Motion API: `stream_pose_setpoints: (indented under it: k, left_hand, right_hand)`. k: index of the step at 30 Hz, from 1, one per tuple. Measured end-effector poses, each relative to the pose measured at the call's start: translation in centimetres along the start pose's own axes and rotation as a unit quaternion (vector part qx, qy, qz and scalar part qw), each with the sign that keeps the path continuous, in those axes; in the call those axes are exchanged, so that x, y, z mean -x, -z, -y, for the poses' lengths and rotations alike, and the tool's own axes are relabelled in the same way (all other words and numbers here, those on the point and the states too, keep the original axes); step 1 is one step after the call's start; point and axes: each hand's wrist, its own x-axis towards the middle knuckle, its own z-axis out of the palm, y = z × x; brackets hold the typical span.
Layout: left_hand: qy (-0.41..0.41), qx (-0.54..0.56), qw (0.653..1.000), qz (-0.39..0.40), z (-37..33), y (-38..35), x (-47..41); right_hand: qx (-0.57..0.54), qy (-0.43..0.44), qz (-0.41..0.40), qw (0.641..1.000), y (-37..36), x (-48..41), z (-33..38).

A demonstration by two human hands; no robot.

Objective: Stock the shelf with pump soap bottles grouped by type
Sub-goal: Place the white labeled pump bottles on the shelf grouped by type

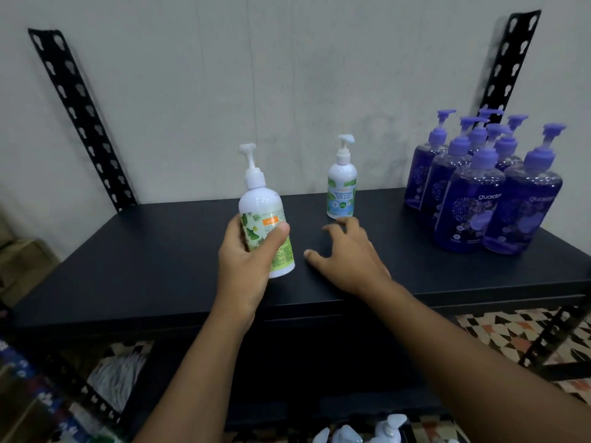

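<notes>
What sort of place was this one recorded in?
Probably a shop stockroom or a staged retail bay: a black metal shelf on slotted uprights against a bare wall, several identical purple pump bottles grouped at its right end, and a white pump bottle in the left hand.

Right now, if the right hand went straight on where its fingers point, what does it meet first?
Likely the white bottle with the blue-green label, standing on the shelf. The right hand is open, fingertips just short of its base; depth is unclear.
</notes>
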Motion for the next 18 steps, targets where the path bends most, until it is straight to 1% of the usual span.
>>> stream_pose_setpoints:
  k: [3,6,11,14,18]
  left_hand:
    - [-0.030,-0.064,0.997,-0.002,-0.5,1.4,0.4]
    - [-0.042,-0.094,0.995,0.001,-0.4,2.4,0.6]
    - [-0.025,-0.127,0.991,0.032,0.0,3.5,0.9]
    - [-0.011,-0.179,0.982,0.062,0.2,4.2,0.8]
    - [0.017,-0.261,0.961,0.087,0.3,6.1,0.8]
  right_hand:
    - [0.052,0.030,0.042,0.997,-0.2,1.4,0.8]
    - [0.080,0.037,0.062,0.994,-0.3,1.9,1.2]
    - [0.097,0.030,0.065,0.993,-0.3,2.1,1.5]
    - [0.102,0.026,0.066,0.992,-0.2,2.2,1.6]
    - [0.104,0.023,0.066,0.992,-0.3,2.2,1.7]
